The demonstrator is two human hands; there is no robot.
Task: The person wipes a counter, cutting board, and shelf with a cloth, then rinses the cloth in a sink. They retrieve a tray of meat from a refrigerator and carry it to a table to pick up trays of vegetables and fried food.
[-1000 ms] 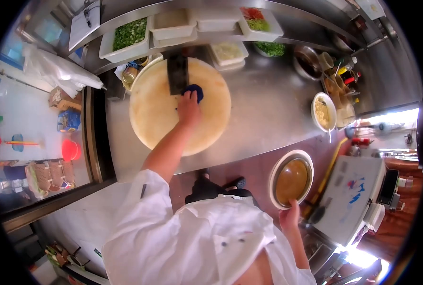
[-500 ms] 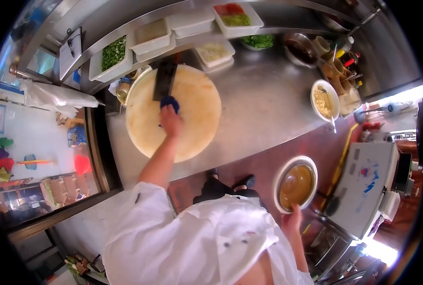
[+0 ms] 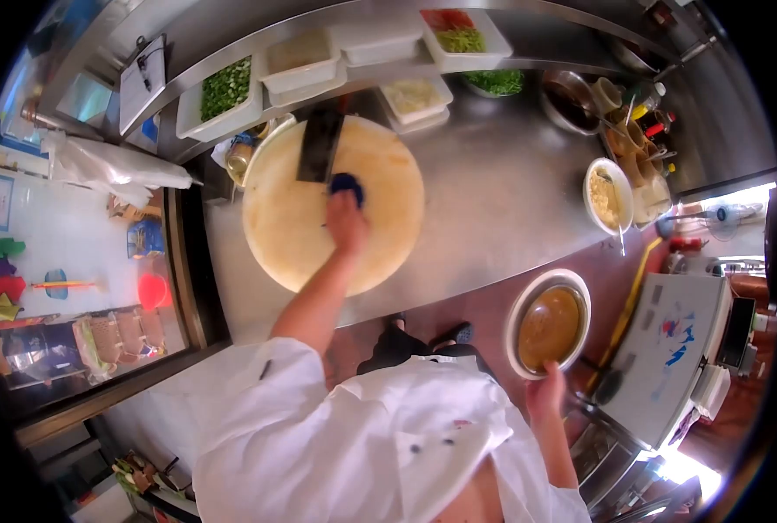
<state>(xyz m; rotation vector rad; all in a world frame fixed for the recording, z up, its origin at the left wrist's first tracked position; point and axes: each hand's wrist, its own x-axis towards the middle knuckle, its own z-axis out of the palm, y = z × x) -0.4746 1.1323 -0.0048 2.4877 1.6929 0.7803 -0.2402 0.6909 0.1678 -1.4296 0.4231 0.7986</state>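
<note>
A round, pale chopping block (image 3: 284, 235) stands on the steel counter. My left hand (image 3: 347, 222) presses on its top, with its fingers closed on a dark blue cloth (image 3: 347, 185). The fingers partly cover the cloth, and its exact shape cannot be made out. Just behind that hand, a broad-bladed cleaver (image 3: 319, 146) lies on the block. At the right, off the counter's front edge, my right hand (image 3: 545, 394) grips the near rim of a white bowl (image 3: 513, 336). Brown liquid (image 3: 552, 322) shows inside the bowl.
White tubs hold chopped greens (image 3: 225, 90), pale pieces (image 3: 415, 96) and red and green slices (image 3: 454, 35). Farther right are a dark-filled metal bowl (image 3: 570, 100), a white bowl of yellowish food with a spoon (image 3: 605, 196), and bottles (image 3: 650, 103). A white cabinet (image 3: 667, 349) stands at the right.
My left hand and the cloth have slid rightward across the block. The cleaver lies where it was on the block. My right hand still holds the bowl; the whole view has shifted slightly.
</note>
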